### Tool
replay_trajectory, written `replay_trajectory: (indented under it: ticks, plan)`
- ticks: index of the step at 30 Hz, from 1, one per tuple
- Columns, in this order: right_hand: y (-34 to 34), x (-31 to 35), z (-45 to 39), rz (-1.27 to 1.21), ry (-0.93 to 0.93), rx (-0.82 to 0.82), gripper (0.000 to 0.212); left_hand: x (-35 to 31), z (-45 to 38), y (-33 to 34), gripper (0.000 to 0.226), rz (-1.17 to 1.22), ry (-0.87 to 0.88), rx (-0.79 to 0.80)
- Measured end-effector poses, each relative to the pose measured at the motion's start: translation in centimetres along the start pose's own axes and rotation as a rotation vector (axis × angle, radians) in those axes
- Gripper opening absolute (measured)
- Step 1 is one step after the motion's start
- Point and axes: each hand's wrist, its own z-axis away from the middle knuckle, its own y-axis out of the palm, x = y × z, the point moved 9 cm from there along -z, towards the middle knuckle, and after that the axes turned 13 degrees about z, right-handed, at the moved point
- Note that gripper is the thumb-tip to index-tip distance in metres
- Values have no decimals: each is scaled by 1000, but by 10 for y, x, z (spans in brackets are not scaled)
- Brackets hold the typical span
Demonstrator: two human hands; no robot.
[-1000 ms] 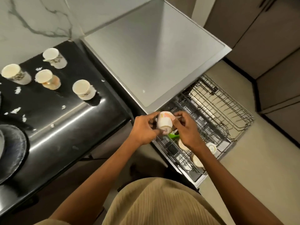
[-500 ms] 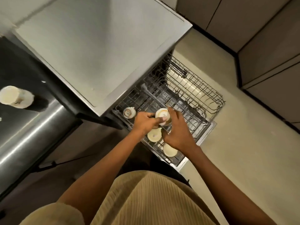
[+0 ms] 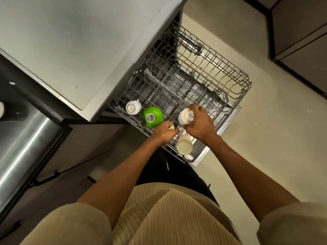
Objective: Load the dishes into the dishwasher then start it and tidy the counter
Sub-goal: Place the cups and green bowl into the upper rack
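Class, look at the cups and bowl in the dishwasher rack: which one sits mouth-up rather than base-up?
The cream cup at the rack's near edge: its open mouth faces up, unlike the others.

Wide open lane across the far half of the pulled-out rack [image 3: 221,75], only bare wire tines there. Near the rack's left end, an upside-down white cup [image 3: 133,107] and a green bowl [image 3: 152,117] sit just beside each other. At the near end an upright cup [image 3: 184,146] blocks the corner. The dishwasher's flat grey top [image 3: 79,41] overhangs the rack's left side.
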Motion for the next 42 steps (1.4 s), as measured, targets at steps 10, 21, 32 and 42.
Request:
replay_trajectory:
  ticks: [10,21,32,42]
  plan:
    - [56,-33,-32,219,88,86,82,50,-12,16,89,-807,193,138]
    - [93,-31,-61,272,61,133,90,67,-14,14,92,-869,225,124]
    - [113,-37,-70,335,78,110,87,70,-18,16,93,-871,222,123]
    - [123,-45,-73,380,91,71,83,71,-18,18,94,-876,210,116]
